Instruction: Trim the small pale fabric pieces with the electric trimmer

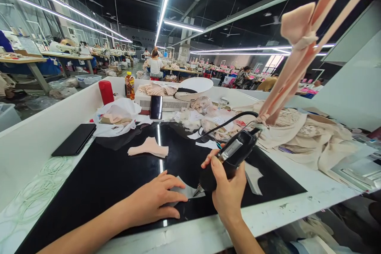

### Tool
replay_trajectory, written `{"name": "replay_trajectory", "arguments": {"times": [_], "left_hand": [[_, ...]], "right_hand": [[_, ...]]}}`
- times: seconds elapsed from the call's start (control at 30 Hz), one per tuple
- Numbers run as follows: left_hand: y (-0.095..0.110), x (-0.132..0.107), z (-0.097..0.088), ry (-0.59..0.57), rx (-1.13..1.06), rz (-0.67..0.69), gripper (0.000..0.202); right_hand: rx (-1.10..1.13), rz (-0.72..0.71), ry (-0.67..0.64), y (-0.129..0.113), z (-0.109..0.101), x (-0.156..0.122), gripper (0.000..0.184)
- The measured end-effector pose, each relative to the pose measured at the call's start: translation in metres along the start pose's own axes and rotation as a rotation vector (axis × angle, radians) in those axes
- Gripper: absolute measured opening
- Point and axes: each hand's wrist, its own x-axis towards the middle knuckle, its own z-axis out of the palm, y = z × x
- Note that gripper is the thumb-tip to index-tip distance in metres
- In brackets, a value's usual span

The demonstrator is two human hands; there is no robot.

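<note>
My right hand (228, 184) is wrapped round a black corded electric cutter (236, 152), tilted with its narrow metal tip down at the left. The tip meets the edge of a thin whitish-grey piece (190, 191) on the glossy black work surface (98, 190). Lying flat with fingers spread, my left hand (159, 198) presses on that piece, partly covering it. The cutter hangs from knotted pink fabric strips (285, 83). A stack of pink cut fabric (149, 147) lies beyond my left hand. Another whitish-grey cut piece (253, 178) lies right of my right hand.
A black tablet-like case (74, 139) and pale green cord loops (38, 190) are at left. Behind stand a white plastic bag (116, 117), a phone (156, 107), a red container (106, 92) and a bottle (129, 86). Beige fabric (321, 137) is heaped at right.
</note>
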Motion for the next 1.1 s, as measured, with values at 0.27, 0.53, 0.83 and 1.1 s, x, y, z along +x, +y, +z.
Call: {"name": "replay_trajectory", "arguments": {"times": [0.27, 0.53, 0.83, 1.1], "left_hand": [[0.005, 0.001, -0.004, -0.032, -0.014, -0.032, 0.040], [0.008, 0.001, -0.006, -0.062, -0.011, -0.078, 0.039], [0.007, 0.001, -0.005, -0.062, -0.027, -0.078, 0.038], [0.005, 0.000, -0.005, -0.052, -0.014, -0.069, 0.037]], "right_hand": [[-0.093, -0.026, -0.010, 0.003, -0.001, -0.001, 0.018], [-0.091, -0.031, 0.073, -0.001, -0.011, 0.009, 0.025], [-0.127, -0.025, 0.087, 0.000, -0.017, 0.009, 0.028], [-0.144, -0.033, 0.068, 0.002, -0.017, 0.008, 0.028]]}}
